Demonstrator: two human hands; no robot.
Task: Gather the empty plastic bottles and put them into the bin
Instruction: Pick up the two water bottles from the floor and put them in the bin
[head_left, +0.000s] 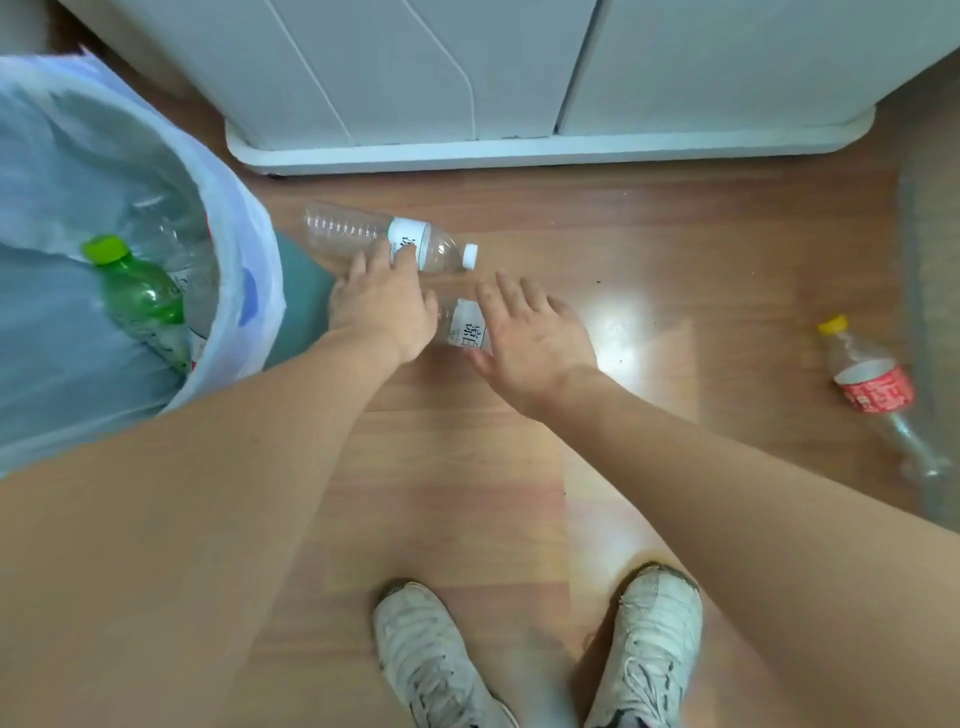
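Two clear empty bottles with white labels lie on the wooden floor. The far bottle (363, 234) has a white cap pointing right, and the fingertips of my left hand (382, 309) rest on its label without closing around it. The near bottle (467, 327) lies between my hands and is mostly hidden by them. My right hand (530, 332) hovers spread over its right part, holding nothing. A third bottle (872, 384), with a red label and a yellow cap, lies far to the right. The bin (234, 270), lined with a clear bag, stands at the left.
Inside the bin lie a green bottle (140, 296) with a green cap and other clear bottles. A white cabinet base (519, 148) runs along the back. A grey-green object (301, 291) sits beside the bin. My two white shoes (530, 654) stand at the bottom.
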